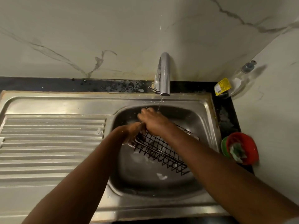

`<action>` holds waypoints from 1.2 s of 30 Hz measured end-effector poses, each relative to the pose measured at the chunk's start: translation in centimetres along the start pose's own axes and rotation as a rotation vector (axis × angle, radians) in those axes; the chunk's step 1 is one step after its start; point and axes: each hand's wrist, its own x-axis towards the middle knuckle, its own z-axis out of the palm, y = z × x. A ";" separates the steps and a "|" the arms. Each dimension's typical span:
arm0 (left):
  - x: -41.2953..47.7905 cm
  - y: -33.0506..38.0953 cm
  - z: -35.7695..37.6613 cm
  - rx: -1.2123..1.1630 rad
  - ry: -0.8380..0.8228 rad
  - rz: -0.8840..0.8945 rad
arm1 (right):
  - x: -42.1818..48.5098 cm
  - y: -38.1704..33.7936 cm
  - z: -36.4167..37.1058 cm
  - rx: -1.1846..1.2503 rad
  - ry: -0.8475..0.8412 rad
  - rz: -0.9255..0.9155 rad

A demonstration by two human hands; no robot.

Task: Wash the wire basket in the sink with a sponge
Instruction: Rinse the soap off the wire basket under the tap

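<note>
A black wire basket [161,152] lies tilted in the steel sink [208,126]. My left hand [132,133] holds its upper left corner, fingers curled round the wires. My right hand [152,122] lies over the basket's top edge just below the thin stream of water from the chrome tap [164,75]; its fingers curl down, and what they grip is hidden. A green and white sponge [237,151] rests in a red bowl [247,143] on the counter to the right of the sink. Soap foam [161,176] floats at the bottom of the basin.
A ribbed steel draining board [51,146] fills the left side. A clear bottle with a yellow label [233,83] leans in the back right corner. The marble wall rises behind the tap, and the dark counter edge frames the sink.
</note>
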 end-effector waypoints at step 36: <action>-1.7 -0.9 -0.2 -0.187 0.089 0.137 | 0.9 3.2 3.7 0.151 0.397 0.068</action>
